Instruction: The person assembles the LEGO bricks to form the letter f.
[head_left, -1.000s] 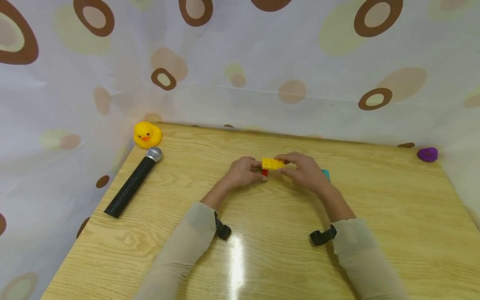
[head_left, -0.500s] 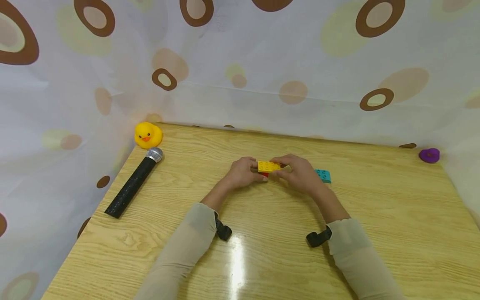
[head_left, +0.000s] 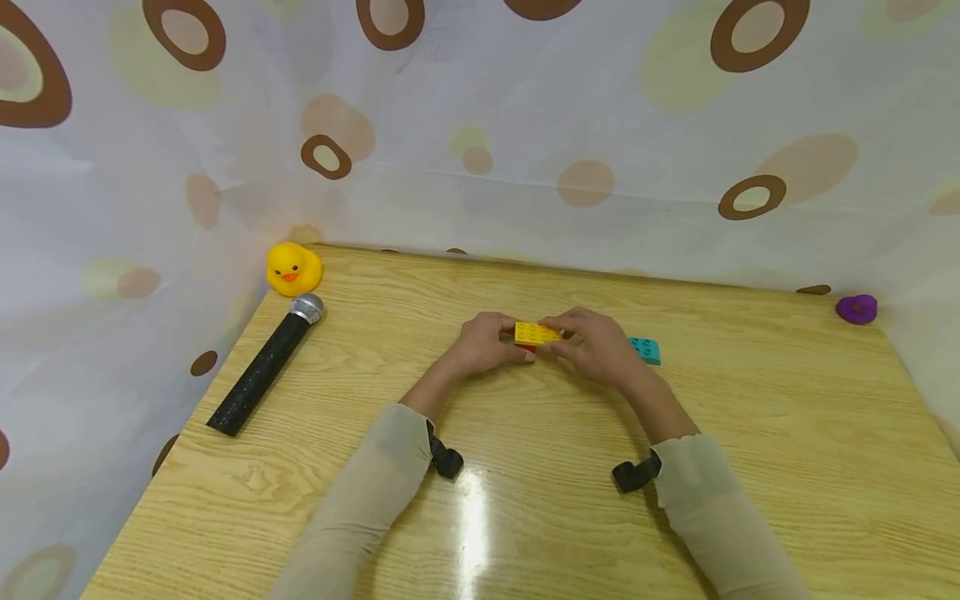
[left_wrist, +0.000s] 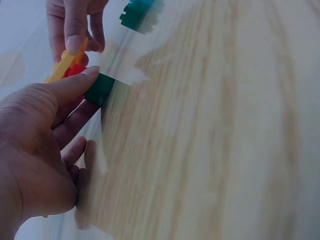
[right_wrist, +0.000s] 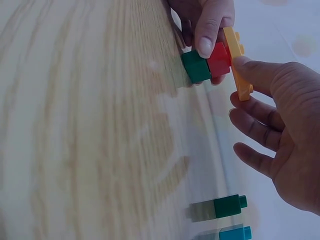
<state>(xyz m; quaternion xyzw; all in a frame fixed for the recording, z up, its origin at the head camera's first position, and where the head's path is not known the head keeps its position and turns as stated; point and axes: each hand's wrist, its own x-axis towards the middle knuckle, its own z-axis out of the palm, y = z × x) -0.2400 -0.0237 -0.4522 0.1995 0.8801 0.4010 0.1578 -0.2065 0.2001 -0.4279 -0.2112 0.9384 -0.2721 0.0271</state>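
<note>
Near the middle of the table, my left hand (head_left: 482, 344) pinches a small stack: a green toy brick (right_wrist: 196, 66) at the bottom and a red toy brick (right_wrist: 219, 60) on it. My right hand (head_left: 592, 344) holds a long yellow toy brick (head_left: 531, 333) between thumb and fingers. The yellow brick lies across the red brick, its studs up, and overhangs toward my right hand. In the right wrist view it touches the red brick; whether it is fully pressed on I cannot tell. From the head view the green brick is hidden.
Right of my right hand lies a teal brick (head_left: 647, 350); a second green brick (right_wrist: 228, 205) stands beside it in the right wrist view. A yellow rubber duck (head_left: 294, 269) and a microphone (head_left: 266, 364) lie at left. A purple toy (head_left: 857, 309) sits far right.
The right hand has moved slightly left with the yellow brick, which now lies over the red brick and covers more of it. More of the teal brick shows. The left hand stays put.
</note>
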